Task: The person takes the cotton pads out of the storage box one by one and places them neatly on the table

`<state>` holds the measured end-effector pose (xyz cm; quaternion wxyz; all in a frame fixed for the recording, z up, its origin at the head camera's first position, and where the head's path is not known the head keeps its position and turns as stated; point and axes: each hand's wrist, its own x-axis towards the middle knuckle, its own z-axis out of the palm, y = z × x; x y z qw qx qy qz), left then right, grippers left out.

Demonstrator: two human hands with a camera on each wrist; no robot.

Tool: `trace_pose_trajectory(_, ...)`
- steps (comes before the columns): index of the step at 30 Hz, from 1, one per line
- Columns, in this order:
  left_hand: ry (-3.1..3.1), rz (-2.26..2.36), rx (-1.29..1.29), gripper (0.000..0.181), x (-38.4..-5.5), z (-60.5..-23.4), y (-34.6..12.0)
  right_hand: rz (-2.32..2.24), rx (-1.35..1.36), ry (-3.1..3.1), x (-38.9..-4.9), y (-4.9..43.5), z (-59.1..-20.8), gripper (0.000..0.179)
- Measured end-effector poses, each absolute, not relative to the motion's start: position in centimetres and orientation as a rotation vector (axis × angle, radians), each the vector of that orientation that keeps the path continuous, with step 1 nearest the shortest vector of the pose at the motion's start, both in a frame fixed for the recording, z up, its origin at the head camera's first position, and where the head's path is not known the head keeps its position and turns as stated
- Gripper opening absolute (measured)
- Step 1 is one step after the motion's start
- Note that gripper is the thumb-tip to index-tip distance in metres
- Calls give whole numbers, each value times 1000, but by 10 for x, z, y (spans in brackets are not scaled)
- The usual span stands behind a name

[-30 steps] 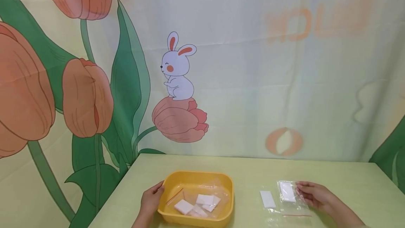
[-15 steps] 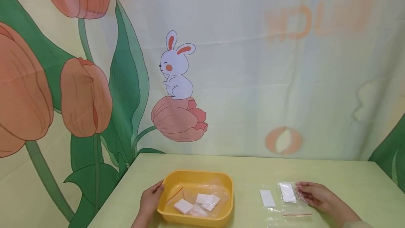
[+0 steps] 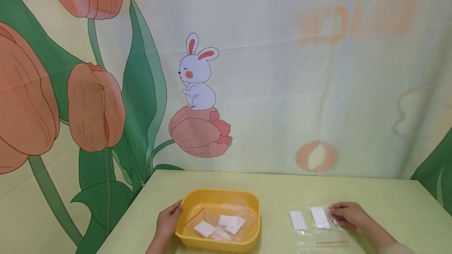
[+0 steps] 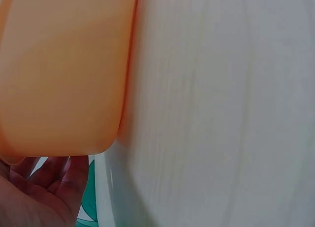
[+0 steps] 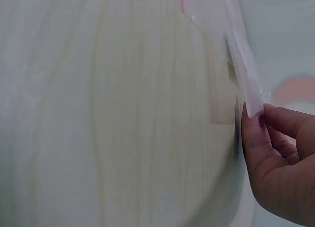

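At the near left of the table sits a yellow plastic basin (image 3: 197,242). My left hand (image 3: 167,222) holds its left side, with the fingers against the wall in the left wrist view. Several clear zip bags with white flat pieces (image 3: 205,229) lie inside it. On the right, my right hand (image 3: 349,216) pinches the edge of a clear zip bag (image 3: 332,240) with a white rectangular piece in it. Thumb and fingers meet on that edge in the right wrist view, where the bag (image 5: 246,74) appears tilted up off the table. Just left lies another bagged white piece (image 3: 298,220).
The pale table (image 3: 279,191) runs back to a hanging cloth (image 3: 261,89) printed with tulips and a rabbit. Part of another clear bag (image 3: 304,245) shows near the bottom edge of the head view.
The bag in my right hand has shifted slightly nearer, its white piece now a little lower in view. My left hand and the basin stay in place.
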<state>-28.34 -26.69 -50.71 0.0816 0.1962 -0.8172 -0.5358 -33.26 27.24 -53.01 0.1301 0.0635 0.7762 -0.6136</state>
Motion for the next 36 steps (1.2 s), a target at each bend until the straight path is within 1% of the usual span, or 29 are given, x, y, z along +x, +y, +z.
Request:
trace_pose_trajectory(4, -2443, -1593, 587, 41, -283, -507, -266, -1691, 181, 2387, -331, 267, -526, 23)
trace_pose_trajectory(7, -2440, -1592, 588, 41, -283, -506, -266, -1607, 156, 2491, -330, 263, -523, 23)
trace_pose_trajectory(13, -2426, -1610, 605, 41, -284, -506, -267, -1401, 102, 2701, -328, 260, -520, 18)
trace_pose_trajectory(19, -2431, -1614, 601, 41, -283, -505, -266, -1265, 69, 2785, -329, 259, -519, 13)
trace_pose_trajectory(29, -2436, -1642, 626, 42, -284, -503, -265, -1232, 75, 2794, -333, 258, -524, 23)
trace_pose_trajectory(36, -2438, -1636, 619, 41, -283, -503, -266, -1212, 80, 2766, -333, 258, -513, 31)
